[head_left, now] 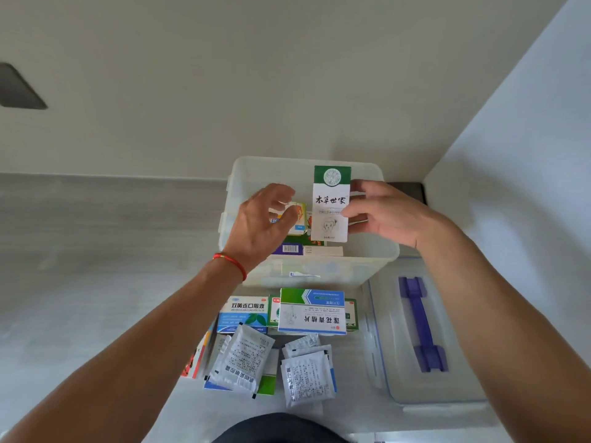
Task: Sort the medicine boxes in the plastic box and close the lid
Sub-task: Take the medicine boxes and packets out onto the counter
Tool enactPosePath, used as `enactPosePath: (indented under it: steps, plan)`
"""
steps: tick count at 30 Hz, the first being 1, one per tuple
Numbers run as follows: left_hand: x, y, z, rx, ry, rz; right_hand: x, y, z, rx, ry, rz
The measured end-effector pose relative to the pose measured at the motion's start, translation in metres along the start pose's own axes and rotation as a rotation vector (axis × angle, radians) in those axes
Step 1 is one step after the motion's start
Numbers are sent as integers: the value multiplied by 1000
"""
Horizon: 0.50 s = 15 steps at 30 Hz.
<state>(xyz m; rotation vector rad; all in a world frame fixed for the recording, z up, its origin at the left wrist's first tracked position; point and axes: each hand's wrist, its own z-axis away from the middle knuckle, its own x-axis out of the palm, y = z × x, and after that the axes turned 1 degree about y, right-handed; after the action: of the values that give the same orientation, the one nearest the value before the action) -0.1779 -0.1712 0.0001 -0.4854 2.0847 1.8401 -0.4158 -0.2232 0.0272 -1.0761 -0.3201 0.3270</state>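
Observation:
A clear plastic box (pixel 371 260) stands open on the counter, several medicine boxes lying inside it. My right hand (pixel 383 212) holds a tall white and green medicine box (pixel 331 203) upright above the plastic box. My left hand (pixel 262 222) hovers over the plastic box's left side, fingers curled apart, close to a small yellow and orange box (pixel 299 219) inside; I cannot see that it grips it. A red string circles my left wrist. The clear lid (pixel 399 340) with a purple handle (pixel 422 324) lies flat to the right of the pile.
In front of the plastic box lie a blue and white medicine box (pixel 244 313), a green and white box (pixel 311 311) stacked on others, and several white sachets (pixel 307 377). A wall rises behind and another at the right. A dark panel (pixel 19 89) sits on the wall at left.

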Motion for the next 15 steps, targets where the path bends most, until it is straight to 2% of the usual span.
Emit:
enactPosePath:
  steps: [5, 12, 15]
  plan:
    - [-4, 18, 31, -138, -111, 351, 22, 8, 22, -29, -75, -20]
    - [-22, 13, 75, -223, -89, 632, 53, 16, 42, -44, -207, -26]
    - [-33, 7, 93, -256, -28, 671, 69, 20, 44, -90, -235, 79]
